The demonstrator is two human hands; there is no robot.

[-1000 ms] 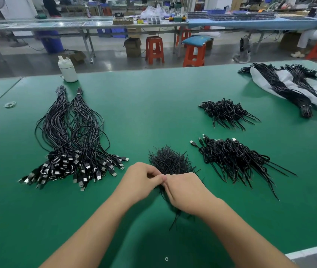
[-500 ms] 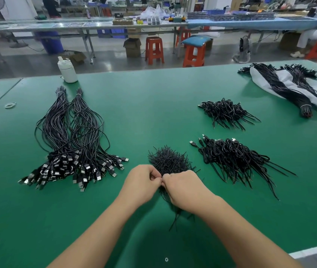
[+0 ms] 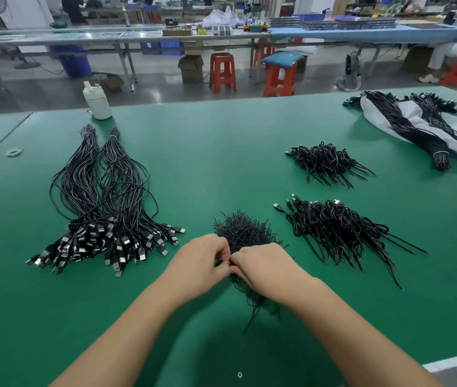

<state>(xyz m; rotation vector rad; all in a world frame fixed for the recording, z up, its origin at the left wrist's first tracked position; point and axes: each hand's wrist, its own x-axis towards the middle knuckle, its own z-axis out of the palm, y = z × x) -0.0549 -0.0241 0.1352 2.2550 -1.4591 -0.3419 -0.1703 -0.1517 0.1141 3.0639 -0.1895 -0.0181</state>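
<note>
Cable [image 3: 250, 308] in pinch of left hand [image 3: 199, 263] and right hand [image 3: 266, 269], over tie pile [image 3: 241, 230]; 2 bundles [image 3: 417, 138] atop white bag [image 3: 375, 115].

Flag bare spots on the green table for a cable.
Free: the centre strip between the long black USB cable bundles and the two heaps of coiled black cables; the near-left corner below those bundles. Crowded: left hand, right hand, pile of short black ties.
</note>
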